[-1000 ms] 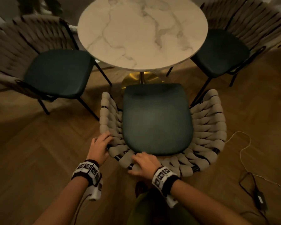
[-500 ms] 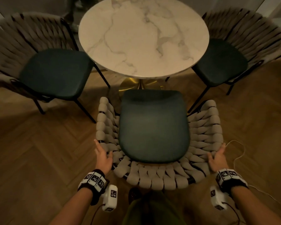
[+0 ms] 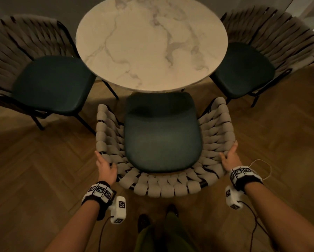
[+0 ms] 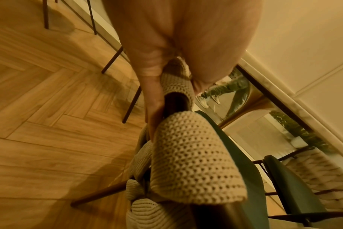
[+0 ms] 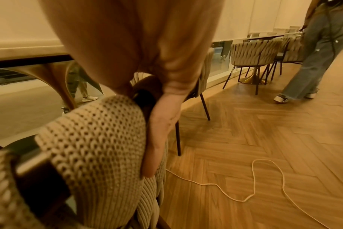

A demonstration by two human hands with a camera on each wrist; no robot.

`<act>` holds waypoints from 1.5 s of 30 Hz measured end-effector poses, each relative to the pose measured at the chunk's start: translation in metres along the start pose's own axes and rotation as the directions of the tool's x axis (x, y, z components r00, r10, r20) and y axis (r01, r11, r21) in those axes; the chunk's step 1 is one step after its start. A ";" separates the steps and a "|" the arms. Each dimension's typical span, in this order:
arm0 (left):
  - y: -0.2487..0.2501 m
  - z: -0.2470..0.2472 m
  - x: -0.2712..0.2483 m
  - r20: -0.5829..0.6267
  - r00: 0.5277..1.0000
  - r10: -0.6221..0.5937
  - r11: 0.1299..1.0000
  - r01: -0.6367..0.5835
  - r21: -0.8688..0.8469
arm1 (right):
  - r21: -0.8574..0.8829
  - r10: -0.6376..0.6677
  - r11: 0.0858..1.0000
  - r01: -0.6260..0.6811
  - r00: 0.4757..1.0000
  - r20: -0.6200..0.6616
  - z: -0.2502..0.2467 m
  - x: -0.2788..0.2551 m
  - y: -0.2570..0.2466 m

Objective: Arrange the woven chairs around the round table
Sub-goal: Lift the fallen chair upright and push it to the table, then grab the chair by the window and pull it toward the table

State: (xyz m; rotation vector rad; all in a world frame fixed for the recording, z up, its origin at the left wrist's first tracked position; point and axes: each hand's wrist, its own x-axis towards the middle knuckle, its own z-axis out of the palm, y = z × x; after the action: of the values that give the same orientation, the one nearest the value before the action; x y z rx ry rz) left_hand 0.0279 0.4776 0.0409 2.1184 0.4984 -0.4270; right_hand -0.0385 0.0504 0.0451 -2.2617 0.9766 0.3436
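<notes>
Woven chair (image 3: 163,186) nearer round table (image 3: 150,42) now, left hand (image 3: 105,167) and right hand (image 3: 229,157) apparently gripping its backrest

The head view looks steeply down from above onto the round tabletop (image 3: 151,43) and the near chair (image 3: 163,135), both forearms entering from the bottom edge. The left wrist view sits very close against the chair's woven rim (image 4: 194,158), tilted, looking low along the floor (image 4: 39,124) under the tabletop. The right wrist view, equally close, faces outward across the floor past a loose cord (image 5: 264,178). All three views share the near chair's rim.
</notes>
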 end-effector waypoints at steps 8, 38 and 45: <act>0.024 0.009 0.030 -0.076 0.996 -0.049 0.999 0.050 0.010 | -0.016 -0.009 1.000 0.009 1.000 0.015 -0.014 0.044 -0.040; -0.077 -0.335 0.156 -0.196 0.931 -0.309 0.933 0.256 -0.254 | -0.281 -0.553 0.677 0.681 0.721 0.417 0.177 -0.067 -0.460; -0.096 -0.478 0.260 -0.338 0.902 -0.268 0.961 0.226 -0.159 | -0.171 -0.561 0.627 0.760 0.593 0.578 0.310 -0.126 -0.620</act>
State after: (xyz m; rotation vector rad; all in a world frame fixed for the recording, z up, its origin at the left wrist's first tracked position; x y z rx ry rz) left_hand 0.2588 0.9747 0.1105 2.0312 0.9875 -0.1446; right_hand 0.3283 0.6428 0.1508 -2.5226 -0.2984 0.7568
